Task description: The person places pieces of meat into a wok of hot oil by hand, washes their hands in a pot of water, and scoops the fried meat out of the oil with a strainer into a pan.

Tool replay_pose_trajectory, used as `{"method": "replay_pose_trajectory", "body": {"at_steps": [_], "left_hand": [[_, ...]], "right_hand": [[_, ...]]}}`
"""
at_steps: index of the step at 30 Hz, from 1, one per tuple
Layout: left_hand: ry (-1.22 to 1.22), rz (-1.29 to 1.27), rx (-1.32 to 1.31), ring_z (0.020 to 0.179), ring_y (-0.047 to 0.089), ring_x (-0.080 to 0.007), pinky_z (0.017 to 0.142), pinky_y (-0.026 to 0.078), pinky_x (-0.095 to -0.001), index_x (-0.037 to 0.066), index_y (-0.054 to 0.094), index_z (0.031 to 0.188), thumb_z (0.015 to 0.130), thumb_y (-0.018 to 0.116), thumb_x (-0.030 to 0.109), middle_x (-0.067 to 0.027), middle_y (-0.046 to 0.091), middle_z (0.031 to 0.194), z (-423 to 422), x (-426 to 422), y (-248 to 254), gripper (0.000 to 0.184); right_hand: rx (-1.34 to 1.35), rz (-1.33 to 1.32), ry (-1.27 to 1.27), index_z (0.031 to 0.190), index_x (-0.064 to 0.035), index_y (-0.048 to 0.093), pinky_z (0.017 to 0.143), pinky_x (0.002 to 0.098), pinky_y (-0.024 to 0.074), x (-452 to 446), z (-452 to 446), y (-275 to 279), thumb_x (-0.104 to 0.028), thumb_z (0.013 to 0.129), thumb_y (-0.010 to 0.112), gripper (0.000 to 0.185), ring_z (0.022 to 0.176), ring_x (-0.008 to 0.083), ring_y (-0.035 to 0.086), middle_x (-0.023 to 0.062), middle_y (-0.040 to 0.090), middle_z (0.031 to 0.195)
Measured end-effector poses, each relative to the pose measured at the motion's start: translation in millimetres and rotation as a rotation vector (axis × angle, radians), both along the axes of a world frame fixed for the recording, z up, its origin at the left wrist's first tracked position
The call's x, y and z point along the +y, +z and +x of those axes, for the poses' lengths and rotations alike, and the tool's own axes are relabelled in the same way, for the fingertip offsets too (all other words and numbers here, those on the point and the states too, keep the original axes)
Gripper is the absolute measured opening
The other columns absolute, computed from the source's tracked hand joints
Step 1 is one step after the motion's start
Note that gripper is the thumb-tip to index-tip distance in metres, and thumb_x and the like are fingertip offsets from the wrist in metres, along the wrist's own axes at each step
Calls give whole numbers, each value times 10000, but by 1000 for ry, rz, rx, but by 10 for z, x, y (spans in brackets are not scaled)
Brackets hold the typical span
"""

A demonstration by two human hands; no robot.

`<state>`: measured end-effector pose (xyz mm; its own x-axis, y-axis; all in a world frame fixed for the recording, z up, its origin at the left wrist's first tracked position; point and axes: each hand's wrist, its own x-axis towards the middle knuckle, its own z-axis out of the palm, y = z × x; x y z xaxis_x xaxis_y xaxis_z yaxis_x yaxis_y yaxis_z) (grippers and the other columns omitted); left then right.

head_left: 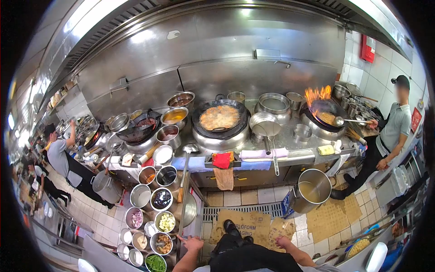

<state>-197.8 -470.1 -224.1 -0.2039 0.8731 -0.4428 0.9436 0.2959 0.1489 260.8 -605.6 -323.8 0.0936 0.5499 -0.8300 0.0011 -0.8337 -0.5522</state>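
Note:
My left hand [194, 243] is low in the view, at the edge of the side counter, its fingers stretched toward a metal pot of brown chunks [162, 243]. A dark handle sticks out of that pot toward my fingertips; I cannot tell whether they touch it. Above it stand pots of chopped pale green vegetable [165, 222] and dark pieces in liquid [161, 199]. Green beans [155, 263] fill the pot below. My right hand [283, 243] hangs over the floor with its fingers curled in, and nothing shows in it.
A wok of frothing orange-brown food [220, 117] sits on the middle burner. Flames rise from the right wok [322, 111], where a co-worker [395, 120] holds a ladle. A big pot of liquid [312, 191] stands on the floor. Flattened cardboard [247, 226] lies underfoot. A long-handled ladle [186, 167] leans by the counter.

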Motion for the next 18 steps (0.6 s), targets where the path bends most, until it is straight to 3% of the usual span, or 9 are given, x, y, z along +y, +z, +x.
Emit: {"method": "replay_pose_trajectory", "body": {"at_steps": [1, 5, 8, 11, 13, 18], "left_hand": [[-36, -8, 28, 1264, -114, -382, 986, 167, -560, 246, 621, 978, 695, 534, 371, -78, 409, 1244, -5, 3, -22, 321], [-23, 0, 6, 1272, -103, -361, 1009, 109, -555, 261, 618, 984, 696, 528, 389, -60, 402, 1259, 16, -33, 84, 328], [-72, -7, 14, 1274, -108, -354, 1019, 60, -544, 279, 617, 985, 696, 520, 408, -51, 395, 1271, -52, -48, -26, 330], [-59, -15, 26, 1275, -108, -349, 1020, -10, -538, 293, 616, 982, 700, 505, 420, -44, 390, 1278, -27, -65, 36, 329], [-47, -9, 3, 1276, -97, -352, 1019, -20, -536, 297, 615, 984, 704, 498, 421, -43, 387, 1282, -48, -71, -19, 328], [-77, -36, 18, 1267, -96, -385, 1016, -11, -538, 284, 610, 1000, 713, 491, 413, -57, 408, 1257, -89, -33, -147, 337]], "right_hand": [[-161, -45, 10, 1016, -116, 538, 533, 348, 451, 16, -83, 159, -173, 848, 425, 211, 646, 179, 573, 64, 595, 791], [-39, -5, -20, 1031, -121, 543, 560, 359, 458, -6, -27, 11, -196, 863, 401, 232, 703, 182, 585, 72, 599, 844], [-193, -45, 20, 1044, -126, 541, 547, 357, 453, 8, -32, 42, -188, 861, 405, 237, 679, 179, 577, 69, 594, 838], [14, 68, 50, 1038, -130, 544, 544, 353, 448, -39, 61, -147, -184, 860, 407, 231, 659, 179, 565, 66, 589, 839], [-102, -40, 21, 1031, -132, 544, 536, 348, 443, -4, 34, -77, -188, 856, 411, 227, 639, 178, 554, 65, 585, 832], [-93, -33, 5, 1033, -129, 541, 537, 342, 440, -5, 1, -46, -187, 857, 405, 230, 646, 179, 551, 72, 582, 836]]}}
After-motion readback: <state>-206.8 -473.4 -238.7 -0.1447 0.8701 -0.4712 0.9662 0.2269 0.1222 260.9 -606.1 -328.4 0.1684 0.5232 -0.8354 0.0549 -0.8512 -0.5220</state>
